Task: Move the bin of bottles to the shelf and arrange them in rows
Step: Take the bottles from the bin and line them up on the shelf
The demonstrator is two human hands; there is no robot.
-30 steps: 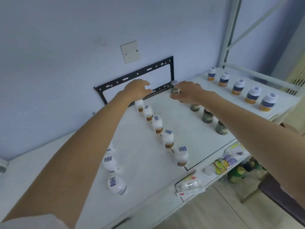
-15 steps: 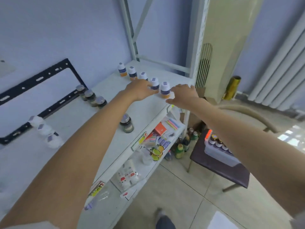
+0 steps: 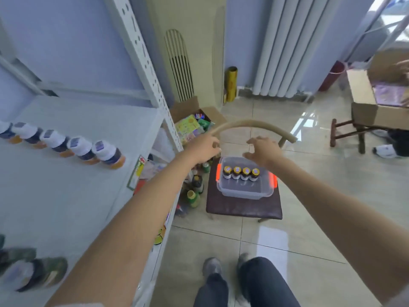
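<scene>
You are reaching for more bottles: your left hand [image 3: 204,147] and right hand [image 3: 262,150], both grips loose and empty, hover at 12 o'clock of the clear bin [image 3: 243,189] on the chair seat [image 3: 243,210]. Next, lower and take two of its four dark bottles [image 3: 241,173].

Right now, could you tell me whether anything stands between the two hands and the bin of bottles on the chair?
Nothing visible does. The left hand and right hand hang empty in open air above the far end of the bin, which has no lid; its four bottles stand exposed. The chair's curved backrest arcs beyond both hands.
</scene>
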